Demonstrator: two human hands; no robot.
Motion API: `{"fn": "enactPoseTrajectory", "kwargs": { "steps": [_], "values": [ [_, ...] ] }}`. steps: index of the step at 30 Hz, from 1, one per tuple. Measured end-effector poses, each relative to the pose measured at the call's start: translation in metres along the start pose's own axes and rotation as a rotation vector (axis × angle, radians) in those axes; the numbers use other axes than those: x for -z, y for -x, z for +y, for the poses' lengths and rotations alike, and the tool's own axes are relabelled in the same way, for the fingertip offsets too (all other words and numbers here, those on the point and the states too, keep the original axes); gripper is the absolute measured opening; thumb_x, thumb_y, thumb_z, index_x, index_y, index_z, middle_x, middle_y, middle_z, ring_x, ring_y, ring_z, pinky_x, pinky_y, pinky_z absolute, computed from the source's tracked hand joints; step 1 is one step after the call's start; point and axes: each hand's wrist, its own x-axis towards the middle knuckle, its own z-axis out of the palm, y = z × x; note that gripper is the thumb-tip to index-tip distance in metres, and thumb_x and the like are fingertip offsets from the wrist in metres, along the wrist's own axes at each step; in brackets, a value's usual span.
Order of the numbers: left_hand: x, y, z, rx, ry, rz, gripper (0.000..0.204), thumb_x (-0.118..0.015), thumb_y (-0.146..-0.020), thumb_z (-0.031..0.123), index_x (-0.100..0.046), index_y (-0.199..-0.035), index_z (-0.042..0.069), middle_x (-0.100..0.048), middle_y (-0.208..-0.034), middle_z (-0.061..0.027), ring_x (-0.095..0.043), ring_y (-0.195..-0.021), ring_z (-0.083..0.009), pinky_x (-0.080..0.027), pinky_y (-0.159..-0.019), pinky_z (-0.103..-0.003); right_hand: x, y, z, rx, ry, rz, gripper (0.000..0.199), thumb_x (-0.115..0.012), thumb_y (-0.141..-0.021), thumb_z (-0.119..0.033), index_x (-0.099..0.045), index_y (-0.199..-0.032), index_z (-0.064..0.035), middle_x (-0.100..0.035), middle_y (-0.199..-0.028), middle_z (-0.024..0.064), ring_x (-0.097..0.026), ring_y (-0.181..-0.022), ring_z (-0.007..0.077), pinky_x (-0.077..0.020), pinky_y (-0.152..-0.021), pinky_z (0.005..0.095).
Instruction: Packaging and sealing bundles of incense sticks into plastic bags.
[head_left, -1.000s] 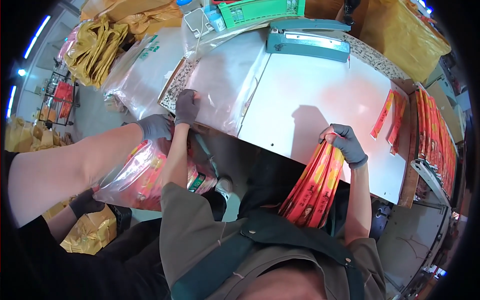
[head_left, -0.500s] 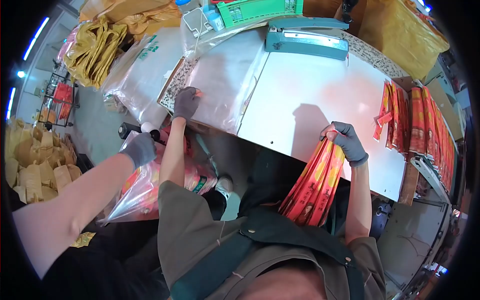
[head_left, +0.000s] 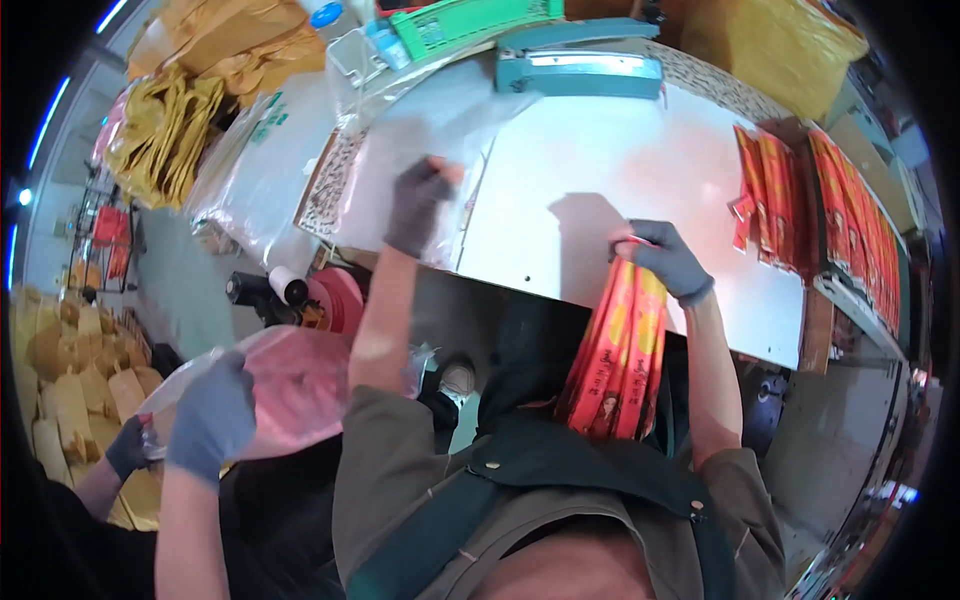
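My right hand [head_left: 668,262], in a grey glove, is closed round the upper ends of a bundle of long red-and-yellow printed packets [head_left: 612,350]. They hang down in front of my apron, beside the white board's front edge. My left hand [head_left: 425,205], gloved and smeared by motion, is over the stack of clear plastic bags [head_left: 385,190] at the board's left. Its fingers look pinched on the top clear plastic bag, whose far end lifts and creases towards the heat sealer [head_left: 580,75].
More red packets [head_left: 770,200] lie at the board's right, beside a full row [head_left: 855,220]. A co-worker's gloved hand [head_left: 212,415] holds a plastic bag of pink-red goods [head_left: 300,385] at my left. A green basket [head_left: 475,22] stands at the back.
My left hand has moved right across the bag stack, and the top bag's film has lifted. My right hand still holds the packets. The co-worker's bag has swung left and nearer.
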Motion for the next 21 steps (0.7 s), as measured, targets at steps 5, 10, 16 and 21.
{"fn": "enactPoseTrajectory", "kwargs": {
  "steps": [5, 10, 16, 21],
  "values": [
    [-0.110, 0.043, -0.024, -0.138, -0.296, -0.226, 0.008, -0.069, -0.077, 0.005, -0.064, -0.082, 0.000, -0.059, -0.072, -0.0006, -0.055, -0.067, -0.0071, -0.044, -0.061, -0.022, -0.023, -0.024, -0.003, 0.103, 0.178, -0.012, 0.025, -0.063, -0.081, -0.013, -0.063, -0.101, 0.0018, -0.063, -0.086, 0.0037, -0.056, -0.082, 0.0082, -0.0442, -0.079, 0.0242],
    [-0.108, 0.052, -0.022, 0.204, -0.136, -0.319, 0.008, -0.066, -0.080, 0.006, -0.064, -0.086, 0.000, -0.062, -0.081, -0.0022, -0.059, -0.073, -0.0084, -0.049, -0.066, -0.023, -0.018, -0.020, -0.001, -0.045, 0.141, 0.024, 0.024, -0.062, -0.079, -0.012, -0.063, -0.098, 0.0022, -0.061, -0.084, 0.0019, -0.052, -0.078, 0.0061, -0.0439, -0.074, 0.0239],
    [-0.115, 0.056, -0.031, 0.494, 0.229, -0.299, 0.009, -0.060, -0.086, 0.008, -0.061, -0.091, 0.001, -0.063, -0.091, -0.0047, -0.061, -0.081, -0.0126, -0.052, -0.072, -0.027, -0.007, -0.012, 0.008, 0.011, 0.126, -0.001, 0.014, -0.060, -0.080, -0.013, -0.062, -0.085, 0.0004, -0.058, -0.078, 0.0002, -0.050, -0.074, 0.0067, -0.0424, -0.071, 0.0232],
    [-0.115, 0.050, -0.030, 0.505, 0.762, 0.004, 0.009, -0.051, -0.092, 0.011, -0.054, -0.085, 0.006, -0.050, -0.075, -0.0003, -0.051, -0.066, -0.0123, -0.046, -0.062, -0.028, 0.011, 0.008, 0.011, 0.115, 0.082, 0.041, 0.012, -0.062, -0.082, -0.013, -0.062, -0.083, -0.0015, -0.060, -0.080, 0.0012, -0.052, -0.077, 0.0073, -0.0418, -0.075, 0.0241]
  ]
}}
